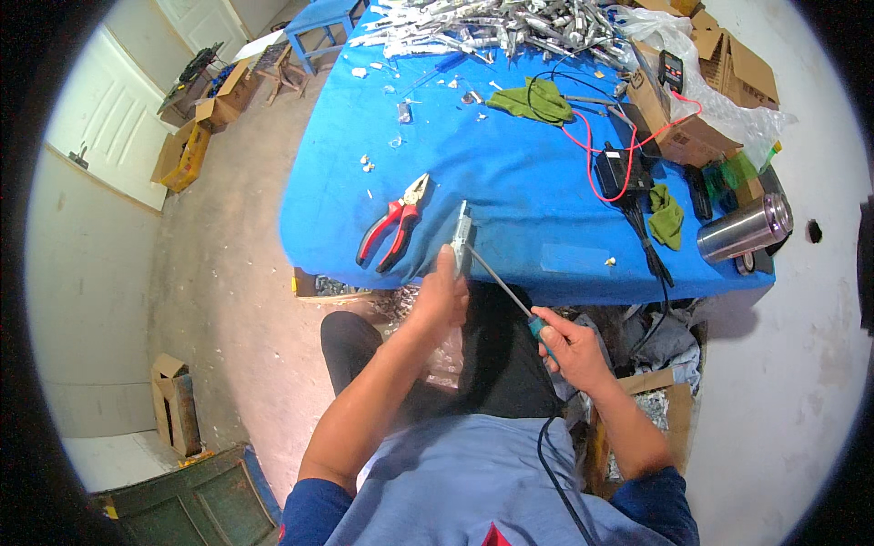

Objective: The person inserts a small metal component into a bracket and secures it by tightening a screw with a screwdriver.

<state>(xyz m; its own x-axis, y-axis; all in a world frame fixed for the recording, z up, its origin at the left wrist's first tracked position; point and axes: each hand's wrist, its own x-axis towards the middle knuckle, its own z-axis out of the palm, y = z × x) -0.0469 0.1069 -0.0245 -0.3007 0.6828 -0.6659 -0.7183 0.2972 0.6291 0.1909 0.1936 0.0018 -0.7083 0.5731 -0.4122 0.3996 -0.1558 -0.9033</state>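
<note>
My left hand [443, 289] is closed around a narrow silvery metal piece [462, 227], which points away from me over the near edge of the blue-covered table [364, 136]. In my right hand [574, 349] is a screwdriver [499, 278] with a teal handle and a long shaft. Its tip meets the side of the metal piece; whether it sits in a screw is too small to tell. Left of the metal piece lie pliers [395, 224] with red and black handles, jaws pointing away.
Many silvery metal parts [510, 27] are heaped at the table's far side. Green cloths [533, 100], a black power adapter [623, 171] with cables, and a steel flask [745, 227] lie to the right. Cardboard boxes [669, 118] stand at the right edge; a box of scraps [651, 423] sits below.
</note>
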